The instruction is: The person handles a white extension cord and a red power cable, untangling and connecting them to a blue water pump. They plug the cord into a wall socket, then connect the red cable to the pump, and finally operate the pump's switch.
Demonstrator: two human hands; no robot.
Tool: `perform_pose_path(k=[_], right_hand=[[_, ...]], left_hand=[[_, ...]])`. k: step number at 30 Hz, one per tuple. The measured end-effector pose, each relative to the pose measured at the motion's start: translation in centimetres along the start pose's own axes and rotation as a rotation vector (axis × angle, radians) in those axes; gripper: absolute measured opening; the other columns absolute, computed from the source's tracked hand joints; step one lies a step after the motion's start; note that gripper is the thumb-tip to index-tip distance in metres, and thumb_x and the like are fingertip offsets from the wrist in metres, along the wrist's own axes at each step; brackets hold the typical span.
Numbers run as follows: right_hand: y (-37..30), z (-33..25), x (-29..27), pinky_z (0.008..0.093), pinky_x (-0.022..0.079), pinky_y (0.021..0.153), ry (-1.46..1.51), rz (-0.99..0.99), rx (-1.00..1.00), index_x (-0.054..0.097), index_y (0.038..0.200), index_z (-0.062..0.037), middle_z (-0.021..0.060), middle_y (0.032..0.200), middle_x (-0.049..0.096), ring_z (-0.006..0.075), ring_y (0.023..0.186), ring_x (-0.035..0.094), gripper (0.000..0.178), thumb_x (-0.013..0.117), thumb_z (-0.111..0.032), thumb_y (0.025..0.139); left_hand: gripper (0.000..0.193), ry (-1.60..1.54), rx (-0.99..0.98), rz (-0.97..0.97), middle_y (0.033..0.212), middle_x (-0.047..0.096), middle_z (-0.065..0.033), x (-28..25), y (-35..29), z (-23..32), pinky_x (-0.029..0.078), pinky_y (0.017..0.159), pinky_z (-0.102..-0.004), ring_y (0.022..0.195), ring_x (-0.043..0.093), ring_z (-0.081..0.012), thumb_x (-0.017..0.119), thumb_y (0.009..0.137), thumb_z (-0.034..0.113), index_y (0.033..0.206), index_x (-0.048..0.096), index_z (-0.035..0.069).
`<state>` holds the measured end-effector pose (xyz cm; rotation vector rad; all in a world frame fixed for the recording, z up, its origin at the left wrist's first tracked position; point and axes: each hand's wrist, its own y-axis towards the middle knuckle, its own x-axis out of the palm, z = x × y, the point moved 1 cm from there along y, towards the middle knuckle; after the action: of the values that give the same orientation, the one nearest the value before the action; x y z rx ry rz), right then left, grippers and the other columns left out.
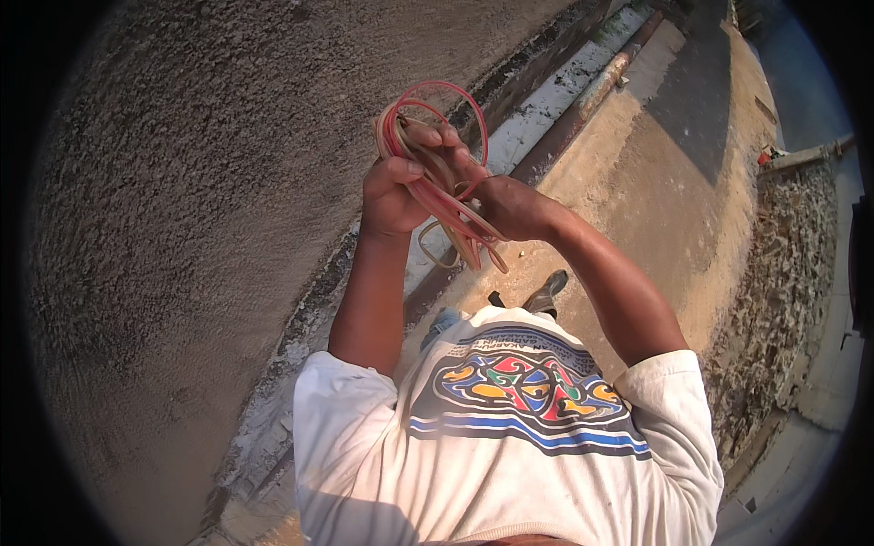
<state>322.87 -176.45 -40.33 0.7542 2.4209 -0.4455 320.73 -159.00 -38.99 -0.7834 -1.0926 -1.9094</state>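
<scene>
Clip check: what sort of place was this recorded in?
Probably outdoors, perhaps a sunlit yard or walkway: a bare, sandy-coloured strip of ground with hard-edged shadows, a long pipe-like edging beside it, and a broad, rough brown surface on the left.

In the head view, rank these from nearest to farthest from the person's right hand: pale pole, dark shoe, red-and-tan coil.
1. Red-and-tan coil: right at the right hand, on its left side.
2. Dark shoe: below the hand in the picture, past the shirt's hem.
3. Pale pole: far off, near the picture's right edge.
</scene>
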Motion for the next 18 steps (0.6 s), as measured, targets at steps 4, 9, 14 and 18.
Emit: perform_pose_path(k=[4, 9, 14, 18], right_hand=[[-1.4, 4.8, -8.0, 0.0427, 0.050, 0.077, -0.471, 0.123, -0.020, 0.068, 0.095, -0.0111, 0.0134, 0.090, 0.069, 0.0326, 0.091, 0.066, 0.039, 0.071, -0.044, 0.073], [-2.8, 13.8, -17.7, 0.0415, 0.043, 0.071, -0.536, 0.284, -0.210, 0.063, 0.091, -0.0115, 0.0090, 0.075, 0.060, 0.0292, 0.074, 0.062, 0.022, 0.065, -0.031, 0.081], [-1.4, 20.0, -27.3, 0.0417, 0.041, 0.068, -0.586, 0.549, -0.176, 0.059, 0.093, -0.0116, 0.0081, 0.080, 0.056, 0.0287, 0.076, 0.060, 0.013, 0.060, -0.022, 0.087], [2.4, 26.9, -36.2, 0.0452, 0.042, 0.074, -0.523, 0.772, -0.071, 0.058, 0.092, -0.0100, 0.0114, 0.083, 0.061, 0.0326, 0.080, 0.062, 0.013, 0.054, -0.022, 0.090]], left_hand=[[0.047, 0.164, 0.076, 0.176, 0.119, 0.059, -0.0154, -2.9, 4.3, -4.8, 0.047, 0.100, -0.0563, 0.114, 0.058, -0.0322, 0.054, 0.071, 0.004, 0.117, 0.060, 0.000], [0.052, 0.293, 0.045, 0.387, 0.124, 0.058, -0.0186, -4.7, 10.9, -11.1, 0.045, 0.102, -0.0555, 0.116, 0.058, -0.0343, 0.055, 0.073, 0.005, 0.124, 0.055, -0.001], [0.049, 0.212, 0.009, 0.556, 0.122, 0.061, -0.0188, -9.7, 18.7, -16.2, 0.048, 0.097, -0.0518, 0.114, 0.060, -0.0337, 0.059, 0.081, 0.017, 0.127, 0.053, 0.001], [0.048, 0.165, -0.065, 0.684, 0.110, 0.066, -0.0153, -17.8, 23.0, -18.9, 0.052, 0.087, -0.0468, 0.103, 0.065, -0.0292, 0.061, 0.090, 0.036, 0.124, 0.055, 0.003]])
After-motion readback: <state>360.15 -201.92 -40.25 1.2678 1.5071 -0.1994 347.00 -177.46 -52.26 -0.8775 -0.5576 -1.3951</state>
